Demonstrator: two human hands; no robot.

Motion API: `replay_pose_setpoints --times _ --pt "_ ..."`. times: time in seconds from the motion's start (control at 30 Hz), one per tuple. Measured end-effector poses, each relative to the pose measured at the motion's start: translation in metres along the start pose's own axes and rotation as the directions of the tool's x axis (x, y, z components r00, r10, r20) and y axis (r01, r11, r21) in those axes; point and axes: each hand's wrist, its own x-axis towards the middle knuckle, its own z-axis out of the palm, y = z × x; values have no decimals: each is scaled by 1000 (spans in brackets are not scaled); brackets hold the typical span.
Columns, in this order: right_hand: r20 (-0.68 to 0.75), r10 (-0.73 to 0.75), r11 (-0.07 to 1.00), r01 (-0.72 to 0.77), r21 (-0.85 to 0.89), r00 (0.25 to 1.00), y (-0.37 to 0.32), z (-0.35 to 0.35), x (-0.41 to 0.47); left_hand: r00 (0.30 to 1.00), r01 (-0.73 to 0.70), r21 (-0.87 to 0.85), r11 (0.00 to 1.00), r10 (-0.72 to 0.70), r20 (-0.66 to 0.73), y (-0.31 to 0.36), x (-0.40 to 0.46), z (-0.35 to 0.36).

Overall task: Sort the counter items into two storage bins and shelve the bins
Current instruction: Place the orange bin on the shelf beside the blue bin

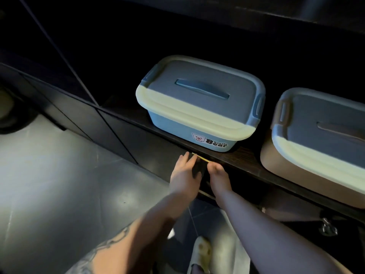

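Head view: both bins [199, 107] [320, 147] sit lidded on the shelf [246, 162]. My left hand [184, 175] and right hand [218, 177] pinch a small dark object [198, 167]; I'd keep it level near the edge.

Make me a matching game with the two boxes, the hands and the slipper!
Things:
1. blue bin
2. beige bin
3. hands (left hand, right hand)
4. slipper

Places:
A. on the floor at the bottom of the picture
B. on the shelf, at the right edge
C. at the shelf's front edge, on a small dark object
D. on the shelf, bear sticker in front

Pairs: 1-D, 2-B, 3-C, 4-A
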Motion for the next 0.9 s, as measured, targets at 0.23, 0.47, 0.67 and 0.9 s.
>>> replay_pose_setpoints --times 0.23,0.47,0.67,0.9 --pt "252 -37 949 113 -294 967 64 27 -67 953 24 -234 972 -93 -288 -57 -95 -14" --pt "525 157 919 71 -388 837 83 100 -113 932 125 -477 870 -267 -243 -143 -156 -73" --pt "562 200 866 124 -485 803 104 196 -159 867 167 -535 828 -381 -320 -207 -186 -134" --pt "594 194 899 101 -426 781 108 312 -211 695 299 -633 714 -618 -369 -286 -183 -200"
